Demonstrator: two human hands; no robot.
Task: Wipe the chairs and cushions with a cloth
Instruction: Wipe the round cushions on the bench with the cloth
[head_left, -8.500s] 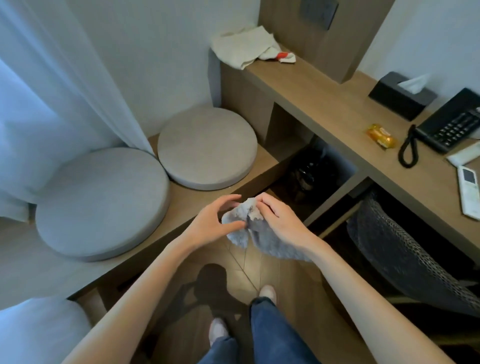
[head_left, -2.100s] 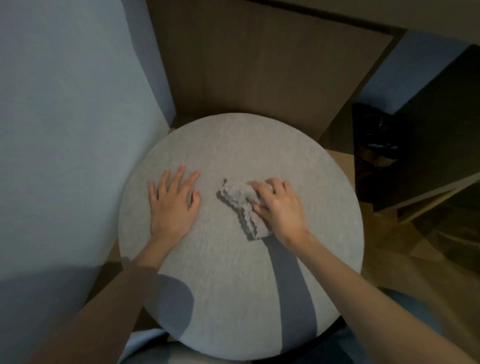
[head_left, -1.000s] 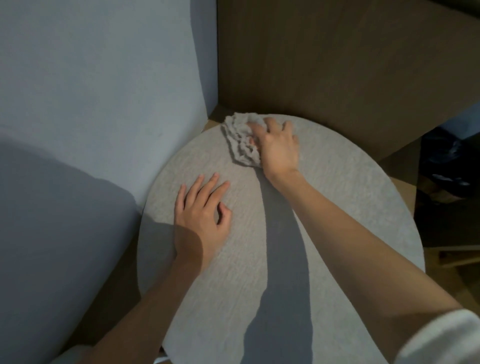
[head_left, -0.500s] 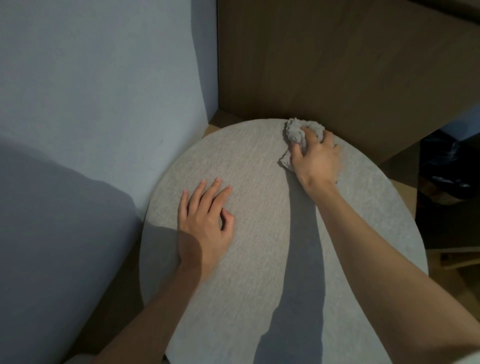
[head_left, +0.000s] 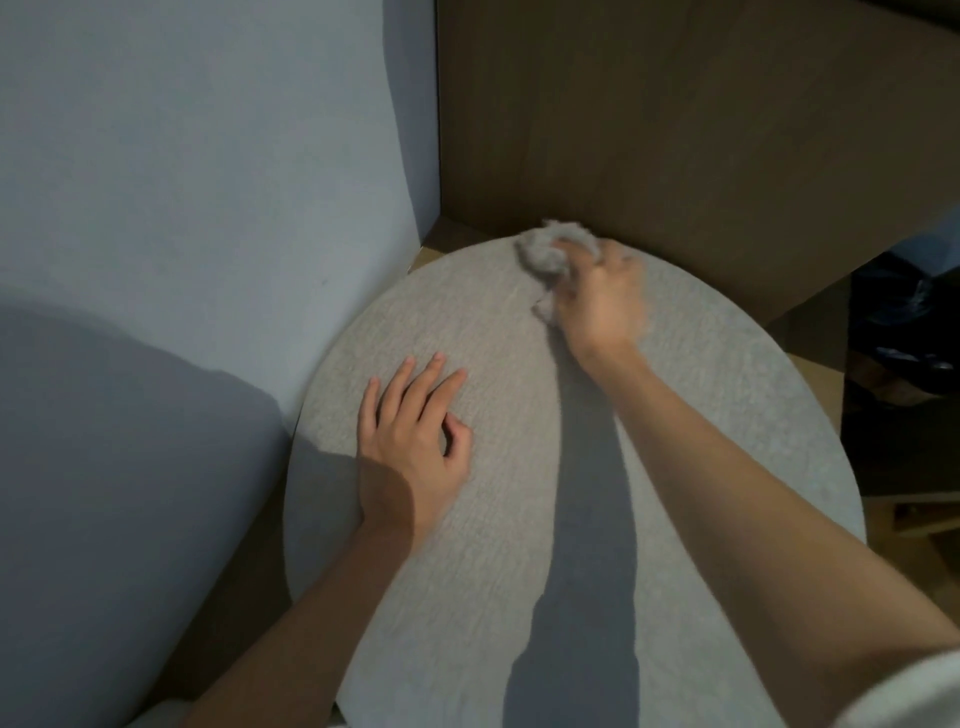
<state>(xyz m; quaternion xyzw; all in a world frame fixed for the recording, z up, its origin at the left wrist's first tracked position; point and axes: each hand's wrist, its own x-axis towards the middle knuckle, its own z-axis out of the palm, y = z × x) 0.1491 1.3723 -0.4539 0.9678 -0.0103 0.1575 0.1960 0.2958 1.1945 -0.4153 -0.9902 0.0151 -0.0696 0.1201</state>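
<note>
A round grey cushion (head_left: 701, 441) fills the lower middle of the view. My right hand (head_left: 597, 301) grips a bunched grey cloth (head_left: 545, 252) and holds it against the cushion's far edge; the hand is motion-blurred. My left hand (head_left: 410, 447) rests flat on the cushion's left half, fingers spread and pointing away from me, thumb tucked in a little.
A pale wall (head_left: 208, 182) stands close on the left. A brown wooden panel (head_left: 675, 114) rises right behind the cushion. A dark opening (head_left: 904, 374) with dim objects lies to the right. Wooden bench surface (head_left: 447, 236) shows in the far corner.
My right hand has slid the cloth along the far edge, first rightward, now back a little left. My left hand has stayed pressed on the cushion.
</note>
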